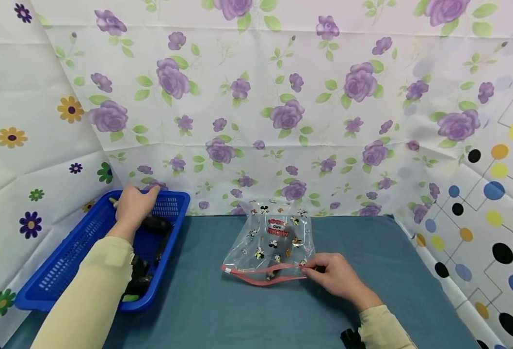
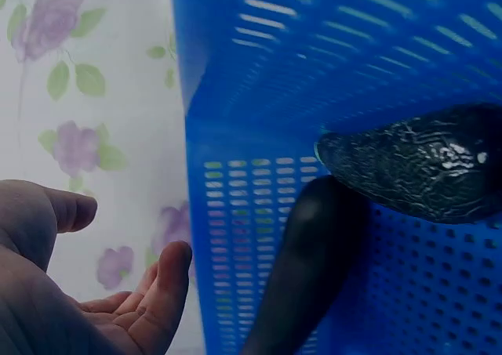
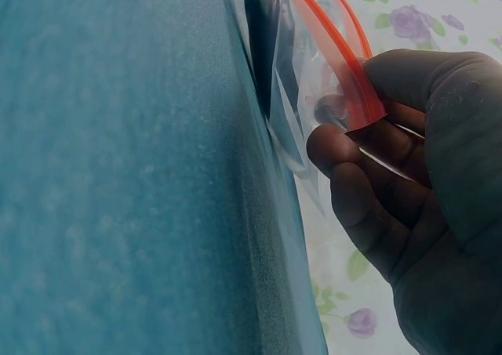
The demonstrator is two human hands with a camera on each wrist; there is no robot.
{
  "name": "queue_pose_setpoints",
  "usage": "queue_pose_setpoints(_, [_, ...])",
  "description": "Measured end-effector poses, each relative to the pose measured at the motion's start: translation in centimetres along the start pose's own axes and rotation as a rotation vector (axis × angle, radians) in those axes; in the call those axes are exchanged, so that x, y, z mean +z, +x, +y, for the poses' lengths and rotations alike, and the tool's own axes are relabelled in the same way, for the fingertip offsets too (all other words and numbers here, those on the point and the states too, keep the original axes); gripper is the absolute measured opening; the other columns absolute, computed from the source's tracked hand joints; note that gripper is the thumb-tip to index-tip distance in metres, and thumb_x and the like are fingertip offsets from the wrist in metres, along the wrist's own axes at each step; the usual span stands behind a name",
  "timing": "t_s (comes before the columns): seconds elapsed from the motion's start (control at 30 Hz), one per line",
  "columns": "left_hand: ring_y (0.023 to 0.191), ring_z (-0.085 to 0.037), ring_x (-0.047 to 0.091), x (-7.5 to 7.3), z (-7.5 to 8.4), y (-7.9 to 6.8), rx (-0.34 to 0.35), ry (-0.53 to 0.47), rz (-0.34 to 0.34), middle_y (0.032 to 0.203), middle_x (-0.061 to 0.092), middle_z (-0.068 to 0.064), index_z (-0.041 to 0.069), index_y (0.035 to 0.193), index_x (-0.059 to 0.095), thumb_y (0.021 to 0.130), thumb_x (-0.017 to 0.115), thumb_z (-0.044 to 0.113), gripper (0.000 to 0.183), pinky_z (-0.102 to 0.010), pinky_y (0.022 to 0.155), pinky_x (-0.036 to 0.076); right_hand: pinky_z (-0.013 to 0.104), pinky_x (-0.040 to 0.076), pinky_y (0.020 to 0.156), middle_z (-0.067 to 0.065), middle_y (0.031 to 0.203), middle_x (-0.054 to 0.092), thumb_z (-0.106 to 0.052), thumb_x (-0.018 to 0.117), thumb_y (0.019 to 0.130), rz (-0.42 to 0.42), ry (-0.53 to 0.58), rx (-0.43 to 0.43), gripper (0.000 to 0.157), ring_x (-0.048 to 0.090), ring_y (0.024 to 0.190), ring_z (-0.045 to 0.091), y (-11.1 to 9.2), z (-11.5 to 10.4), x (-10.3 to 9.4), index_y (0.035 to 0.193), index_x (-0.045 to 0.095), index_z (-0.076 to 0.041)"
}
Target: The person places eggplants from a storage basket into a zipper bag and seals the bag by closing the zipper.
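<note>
My left hand is over the far end of a blue plastic basket. In the left wrist view its thumb and fingers are apart with nothing between them. Inside the basket lie a smooth dark eggplant-like piece and a dark, shiny, wrinkled piece with a narrow end. My right hand pinches the right corner of a clear zip bag between thumb and fingers, at its red zip edge. The bag's mouth gapes slightly toward me. A dark object shows inside the bag.
More dark pieces and a green tip lie at the basket's near end. A blue-grey cloth covers the table. Flower-printed sheeting hangs behind, and a dotted sheet stands at the right.
</note>
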State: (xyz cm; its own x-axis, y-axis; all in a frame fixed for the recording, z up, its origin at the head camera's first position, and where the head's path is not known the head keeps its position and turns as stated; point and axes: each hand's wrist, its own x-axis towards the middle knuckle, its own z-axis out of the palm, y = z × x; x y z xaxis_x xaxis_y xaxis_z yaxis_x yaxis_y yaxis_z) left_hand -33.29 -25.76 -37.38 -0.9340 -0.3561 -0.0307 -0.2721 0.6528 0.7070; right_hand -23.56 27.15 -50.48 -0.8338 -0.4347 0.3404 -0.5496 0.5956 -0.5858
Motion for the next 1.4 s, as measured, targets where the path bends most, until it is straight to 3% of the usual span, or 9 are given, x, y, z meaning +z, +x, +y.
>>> queue_pose_setpoints(0.2, [0.085, -0.035, 0.073, 0.0, -1.4, 0.6, -0.035, -0.046, -0.020, 0.145, 0.043, -0.036, -0.010, 0.156, 0.019, 0.099, 0.046, 0.064, 0.098, -0.056, 0.092, 0.051, 0.027, 0.047, 0.052, -0.020, 0.078, 0.065, -0.031, 0.074, 0.095, -0.011, 0.001, 0.010, 0.006, 0.055, 0.058, 0.005, 0.0, -0.2, 0.0, 0.092, 0.079, -0.030])
queue_pose_setpoints(0.33, [0.078, -0.032, 0.075, 0.1, -1.7, 0.8, -0.046, -0.034, -0.028, 0.111, 0.068, -0.028, -0.010, 0.134, 0.050, 0.098, 0.049, 0.062, 0.080, -0.046, 0.072, 0.058, 0.026, 0.047, 0.052, -0.020, 0.079, 0.065, -0.032, 0.075, 0.095, -0.009, 0.002, 0.011, 0.007, 0.056, 0.059, 0.006, 0.0, -0.2, -0.1, 0.092, 0.080, -0.029])
queue_pose_setpoints(0.4, [0.078, -0.032, 0.075, 0.2, -1.8, 0.9, -0.058, -0.031, -0.039, 0.096, 0.071, -0.023, -0.009, 0.122, 0.057, 0.098, 0.051, 0.061, 0.074, -0.044, 0.067, 0.059, 0.026, 0.048, 0.053, -0.020, 0.079, 0.065, -0.031, 0.075, 0.095, -0.007, 0.000, 0.010, 0.006, 0.056, 0.059, 0.007, -0.1, -0.2, -0.1, 0.092, 0.080, -0.029])
queue_pose_setpoints(0.57, [0.079, -0.032, 0.073, 0.3, -2.8, 1.3, -0.059, -0.006, -0.110, 0.084, 0.062, -0.014, -0.014, 0.135, 0.045, 0.100, 0.051, 0.058, 0.080, -0.046, 0.073, 0.061, 0.026, 0.048, 0.053, -0.021, 0.080, 0.066, -0.031, 0.075, 0.095, -0.009, 0.000, 0.008, 0.006, 0.057, 0.060, 0.008, 0.0, -0.3, 0.0, 0.092, 0.080, -0.030])
queue_pose_setpoints(0.7, [0.081, -0.030, 0.069, 0.5, -3.4, 1.7, -0.063, 0.041, -0.160, 0.069, 0.052, -0.006, -0.008, 0.119, 0.051, 0.101, 0.051, 0.058, 0.068, -0.044, 0.072, 0.061, 0.027, 0.049, 0.054, -0.020, 0.080, 0.066, -0.030, 0.074, 0.096, -0.018, 0.010, 0.006, 0.006, 0.058, 0.060, 0.008, 0.0, -0.3, 0.1, 0.093, 0.079, -0.029])
queue_pose_setpoints(0.73, [0.081, -0.030, 0.069, 0.5, -3.4, 1.7, -0.066, 0.041, -0.165, 0.068, 0.052, -0.006, -0.009, 0.122, 0.051, 0.101, 0.051, 0.057, 0.070, -0.043, 0.072, 0.061, 0.027, 0.049, 0.054, -0.020, 0.080, 0.066, -0.031, 0.074, 0.096, -0.019, 0.011, 0.007, 0.006, 0.057, 0.060, 0.007, 0.0, -0.3, 0.1, 0.093, 0.079, -0.029])
queue_pose_setpoints(0.93, [0.086, -0.034, 0.069, 0.6, -3.0, 2.0, -0.080, 0.010, -0.161, 0.091, 0.060, -0.017, -0.019, 0.147, 0.031, 0.101, 0.052, 0.056, 0.090, -0.046, 0.073, 0.061, 0.027, 0.048, 0.053, -0.020, 0.080, 0.066, -0.031, 0.074, 0.095, -0.010, 0.007, 0.010, 0.006, 0.056, 0.059, 0.005, 0.0, -0.2, -0.1, 0.092, 0.079, -0.029])
queue_pose_setpoints(1.23, [0.079, -0.031, 0.070, 1.0, -3.2, 2.4, -0.098, 0.044, -0.166, 0.094, 0.058, -0.018, -0.013, 0.135, 0.047, 0.100, 0.052, 0.056, 0.078, -0.043, 0.070, 0.062, 0.027, 0.049, 0.054, -0.020, 0.079, 0.066, -0.032, 0.074, 0.096, -0.003, 0.010, 0.003, 0.007, 0.056, 0.060, 0.005, 0.0, -0.3, -0.2, 0.092, 0.080, -0.028])
queue_pose_setpoints(1.4, [0.080, -0.032, 0.069, 1.1, -3.4, 2.2, -0.135, 0.075, -0.176, 0.114, 0.057, -0.029, -0.016, 0.140, 0.043, 0.100, 0.052, 0.054, 0.081, -0.042, 0.069, 0.062, 0.027, 0.049, 0.054, -0.020, 0.080, 0.066, -0.031, 0.074, 0.096, 0.000, 0.008, -0.003, 0.008, 0.057, 0.060, 0.005, 0.0, -0.4, -0.3, 0.093, 0.080, -0.027])
